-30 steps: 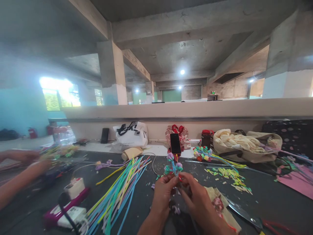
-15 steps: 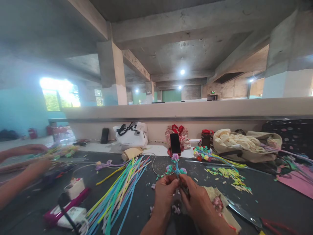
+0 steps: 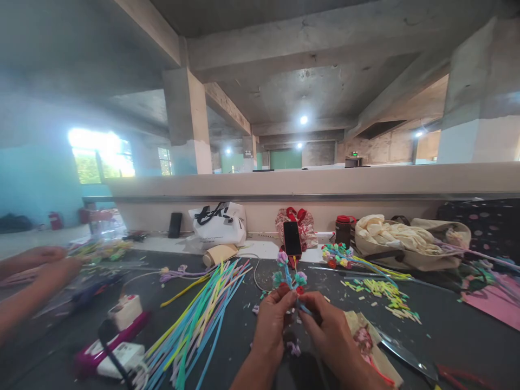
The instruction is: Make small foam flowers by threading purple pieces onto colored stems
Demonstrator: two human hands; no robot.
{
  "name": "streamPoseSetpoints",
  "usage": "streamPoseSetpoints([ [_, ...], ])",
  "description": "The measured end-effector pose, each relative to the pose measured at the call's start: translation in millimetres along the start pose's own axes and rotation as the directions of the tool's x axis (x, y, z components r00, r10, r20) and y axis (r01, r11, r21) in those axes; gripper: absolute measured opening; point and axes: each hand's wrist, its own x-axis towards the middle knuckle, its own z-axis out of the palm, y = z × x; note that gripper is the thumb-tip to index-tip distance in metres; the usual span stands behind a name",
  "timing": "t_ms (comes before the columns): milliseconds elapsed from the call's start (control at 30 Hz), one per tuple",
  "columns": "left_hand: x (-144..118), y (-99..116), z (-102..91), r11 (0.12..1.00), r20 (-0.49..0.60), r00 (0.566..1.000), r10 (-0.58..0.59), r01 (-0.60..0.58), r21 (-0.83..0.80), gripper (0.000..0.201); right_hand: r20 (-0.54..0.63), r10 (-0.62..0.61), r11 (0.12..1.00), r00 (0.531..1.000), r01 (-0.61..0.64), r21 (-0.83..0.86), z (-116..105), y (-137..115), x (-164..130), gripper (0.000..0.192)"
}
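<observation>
A flower sprig [image 3: 288, 275], its blooms [image 3: 282, 259] already attached, is pinched by the fingers [image 3: 314, 299] of left hand [image 3: 272, 319] and right hand [image 3: 331, 320], loose pipe cleaners [image 3: 190, 325] being left unworked.

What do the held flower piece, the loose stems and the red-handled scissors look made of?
Flower piece: fuzzy matte fibre, perhaps chenille, by its soft edges. Loose stems: probably similar, showing no shine. Scissors: metal blade, by its bright sheen; handles unclear.

A single head-worn camera faces forward and down across a dark worktable [image 3: 447, 333]. The left hand [image 3: 268, 319] and right hand [image 3: 330, 320] are near, the concrete ceiling [image 3: 276, 95] farther off.
</observation>
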Motion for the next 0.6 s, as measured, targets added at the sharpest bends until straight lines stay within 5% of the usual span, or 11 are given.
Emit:
streamPoseSetpoints([
  [367, -4, 9, -2.1, 0.989, 0.206, 0.973, -0.101, 0.077, 0.124, 0.027, -0.015, 0.073, 0.985, 0.997, -0.07, 0.155, -5, 4, 5, 0.015],
  [600, 4, 1, -7.3, 0.989, 0.144, 0.989, -0.044, 0.023, 0.144, 0.027, -0.033, -0.068, 0.997, 0.997, 0.067, -0.033, -10, -3, 6, 0.014],
])
